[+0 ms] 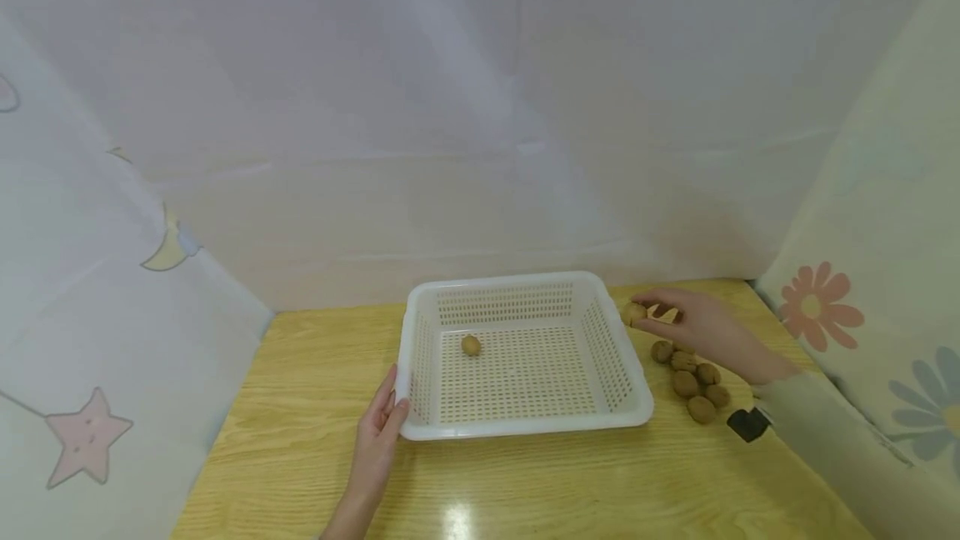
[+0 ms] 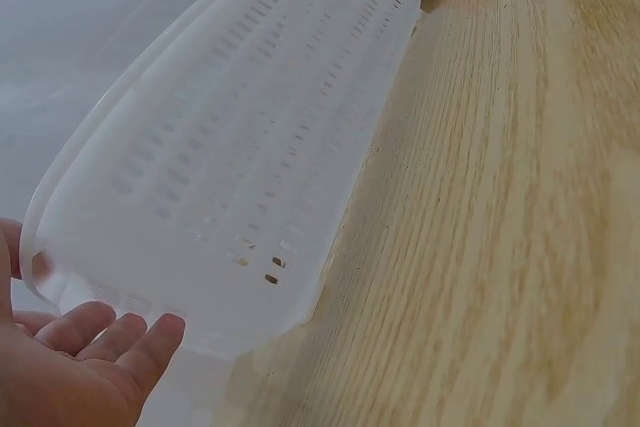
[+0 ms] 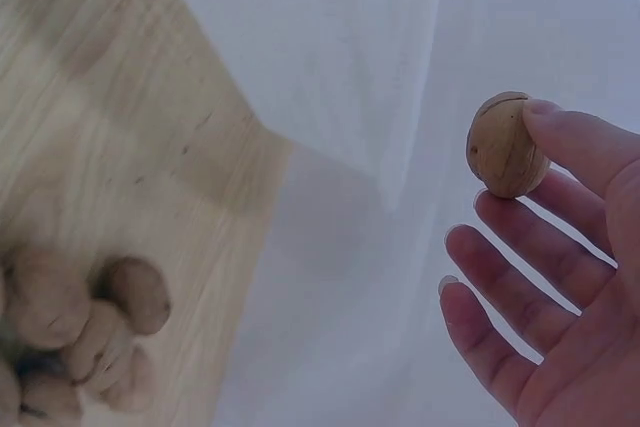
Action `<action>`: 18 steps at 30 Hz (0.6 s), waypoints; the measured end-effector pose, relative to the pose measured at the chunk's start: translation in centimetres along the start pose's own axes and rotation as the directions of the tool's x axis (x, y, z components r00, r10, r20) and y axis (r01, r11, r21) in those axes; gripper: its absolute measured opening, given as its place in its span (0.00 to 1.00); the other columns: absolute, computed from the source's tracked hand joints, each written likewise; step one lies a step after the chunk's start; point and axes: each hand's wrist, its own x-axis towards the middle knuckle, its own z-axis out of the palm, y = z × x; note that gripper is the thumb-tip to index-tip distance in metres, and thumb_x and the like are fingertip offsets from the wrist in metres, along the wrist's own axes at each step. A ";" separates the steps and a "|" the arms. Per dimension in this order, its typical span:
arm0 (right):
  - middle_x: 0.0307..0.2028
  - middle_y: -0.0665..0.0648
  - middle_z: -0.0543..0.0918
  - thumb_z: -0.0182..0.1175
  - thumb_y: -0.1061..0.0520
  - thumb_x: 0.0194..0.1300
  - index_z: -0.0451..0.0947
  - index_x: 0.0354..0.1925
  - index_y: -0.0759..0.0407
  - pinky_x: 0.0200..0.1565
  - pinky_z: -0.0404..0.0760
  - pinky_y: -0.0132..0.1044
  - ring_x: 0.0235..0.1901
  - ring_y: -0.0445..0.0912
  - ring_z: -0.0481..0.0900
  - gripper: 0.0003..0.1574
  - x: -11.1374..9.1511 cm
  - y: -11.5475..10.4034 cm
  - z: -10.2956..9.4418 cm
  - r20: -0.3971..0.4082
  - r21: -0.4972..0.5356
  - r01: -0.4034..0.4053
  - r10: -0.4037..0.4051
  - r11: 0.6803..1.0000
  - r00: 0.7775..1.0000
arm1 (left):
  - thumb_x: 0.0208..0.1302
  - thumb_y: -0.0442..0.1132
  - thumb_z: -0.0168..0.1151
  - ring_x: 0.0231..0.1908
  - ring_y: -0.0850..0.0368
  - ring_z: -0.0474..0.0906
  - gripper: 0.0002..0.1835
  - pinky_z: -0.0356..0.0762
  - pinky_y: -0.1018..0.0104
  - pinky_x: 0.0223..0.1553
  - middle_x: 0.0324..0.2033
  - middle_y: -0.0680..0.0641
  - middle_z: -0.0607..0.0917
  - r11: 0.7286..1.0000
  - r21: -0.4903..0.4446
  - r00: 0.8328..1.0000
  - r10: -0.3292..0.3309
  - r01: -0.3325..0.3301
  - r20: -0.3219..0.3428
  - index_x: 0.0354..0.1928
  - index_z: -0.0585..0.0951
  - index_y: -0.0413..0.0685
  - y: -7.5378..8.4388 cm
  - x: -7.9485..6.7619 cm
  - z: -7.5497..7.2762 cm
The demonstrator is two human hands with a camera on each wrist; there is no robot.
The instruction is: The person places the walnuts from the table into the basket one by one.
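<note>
A white perforated plastic basket [image 1: 525, 426] stands on the wooden table, with one walnut [image 1: 471, 345] on its floor toward the back left. My left hand [image 1: 375, 440] grips the basket's left front rim, thumb over the top; in the left wrist view the fingers [image 2: 150, 352] lie along the outer wall. Beyond the basket's right rim, my right hand [image 1: 705, 330] pinches a walnut [image 1: 633, 313] between thumb and fingers. The right wrist view shows this walnut [image 3: 505, 147] at the fingertips, the lower fingers spread apart. Several more walnuts [image 1: 685, 383] lie grouped under the right forearm.
Pale cloth walls enclose the table [image 1: 300, 407] at the back and both sides. A small black object [image 1: 748, 423] shows at the right sleeve's cuff. Bare wood lies in front of the basket and to its left.
</note>
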 end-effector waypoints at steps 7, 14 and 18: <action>0.47 0.42 0.79 0.58 0.36 0.60 0.75 0.55 0.43 0.40 0.77 0.39 0.43 0.42 0.75 0.27 2.7 -3.3 1.1 0.038 0.066 0.080 -0.083 0.995 0.996 | 0.70 0.43 0.50 0.64 0.57 0.63 0.31 0.67 0.67 0.60 0.68 0.49 0.62 1.000 -0.008 1.000 0.005 -0.005 -0.013 0.72 0.54 0.51 -0.1 0.0 0.0; 0.46 0.40 0.79 0.61 0.40 0.60 0.77 0.53 0.43 0.39 0.77 0.37 0.42 0.41 0.76 0.23 5.4 -5.7 2.9 0.055 0.082 0.175 -0.179 0.981 0.982 | 0.71 0.41 0.49 0.64 0.50 0.63 0.31 0.70 0.66 0.58 0.67 0.43 0.63 0.999 0.015 1.000 0.030 -0.030 0.004 0.72 0.53 0.48 -0.3 -0.1 0.0; 0.46 0.42 0.80 0.62 0.42 0.60 0.78 0.52 0.45 0.39 0.77 0.37 0.41 0.43 0.77 0.23 7.2 -7.1 3.7 0.062 0.096 0.209 -0.215 0.973 0.975 | 0.71 0.42 0.49 0.64 0.52 0.63 0.30 0.70 0.68 0.58 0.67 0.45 0.63 0.999 0.012 0.999 0.035 -0.035 -0.001 0.72 0.54 0.49 -0.2 0.0 0.0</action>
